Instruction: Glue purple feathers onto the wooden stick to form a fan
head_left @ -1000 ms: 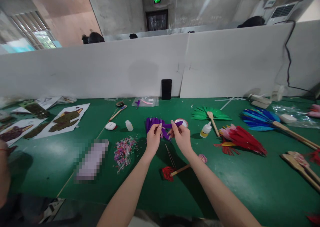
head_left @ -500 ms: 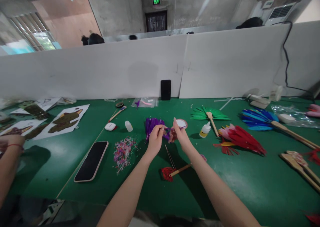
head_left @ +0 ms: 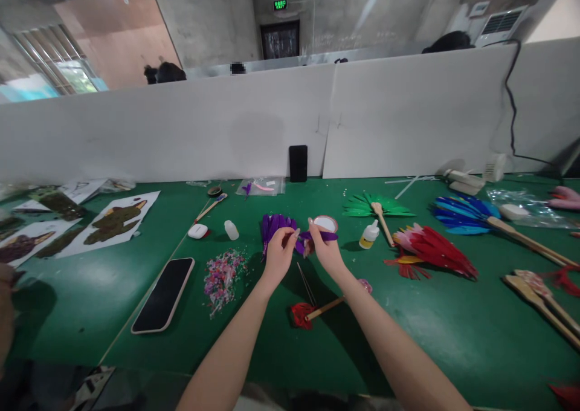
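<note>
Between my two hands is a narrow purple feather-like strip point(head_left: 330, 236). My right hand point(head_left: 327, 251) is closed in a pinch on it, and its wide end sticks out to the right. At the strip's left end, my left hand point(head_left: 280, 254) pinches with thumb and forefinger. A bunch of purple strips point(head_left: 270, 225) lies just behind my left hand. Beyond my right hand sits a round white dish point(head_left: 326, 222). Tweezers point(head_left: 305, 283) lie below my hands, beside a wooden stick with a red tassel point(head_left: 301, 315).
A pile of colourful bits point(head_left: 223, 278) and a phone point(head_left: 164, 296) lie to the left. A small white bottle point(head_left: 231, 230) stands near them. On the right are a glue bottle point(head_left: 369, 236), a green fan point(head_left: 362, 206), a red feathered piece point(head_left: 435, 251) and a blue fan point(head_left: 463, 213).
The purple strip has turned, showing its broad face at the right of my right hand. Both hands stay close together. The other person's hand at far left has drawn back toward the edge.
</note>
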`<state>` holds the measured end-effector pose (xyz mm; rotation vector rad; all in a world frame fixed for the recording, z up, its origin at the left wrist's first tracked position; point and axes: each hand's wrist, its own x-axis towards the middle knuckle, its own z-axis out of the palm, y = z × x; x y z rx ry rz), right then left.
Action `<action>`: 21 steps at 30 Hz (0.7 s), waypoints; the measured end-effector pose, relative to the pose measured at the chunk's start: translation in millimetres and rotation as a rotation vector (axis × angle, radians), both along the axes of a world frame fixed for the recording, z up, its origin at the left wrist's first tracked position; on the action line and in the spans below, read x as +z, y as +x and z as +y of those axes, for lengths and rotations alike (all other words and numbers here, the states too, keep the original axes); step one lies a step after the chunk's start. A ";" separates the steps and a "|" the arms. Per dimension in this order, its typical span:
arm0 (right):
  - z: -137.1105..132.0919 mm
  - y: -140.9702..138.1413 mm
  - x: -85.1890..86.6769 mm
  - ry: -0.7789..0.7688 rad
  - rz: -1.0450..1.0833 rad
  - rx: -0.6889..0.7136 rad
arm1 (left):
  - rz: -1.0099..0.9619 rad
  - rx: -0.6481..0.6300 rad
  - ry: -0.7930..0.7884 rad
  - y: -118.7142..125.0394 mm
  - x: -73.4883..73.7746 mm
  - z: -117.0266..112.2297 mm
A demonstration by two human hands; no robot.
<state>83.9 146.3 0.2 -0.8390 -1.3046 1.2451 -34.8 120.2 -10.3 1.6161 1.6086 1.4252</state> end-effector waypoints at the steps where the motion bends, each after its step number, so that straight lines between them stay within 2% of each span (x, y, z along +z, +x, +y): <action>1: 0.1 0.2 0.0 0.001 -0.003 -0.007 | 0.019 -0.003 0.012 0.7 0.3 -0.3; 9: -1.9 -2.7 0.7 -0.040 0.027 0.038 | 0.164 0.024 0.123 3.2 -3.3 -3.4; 21: -2.7 -2.3 0.8 -0.145 0.030 0.075 | 0.171 0.006 0.102 3.6 -4.3 -4.9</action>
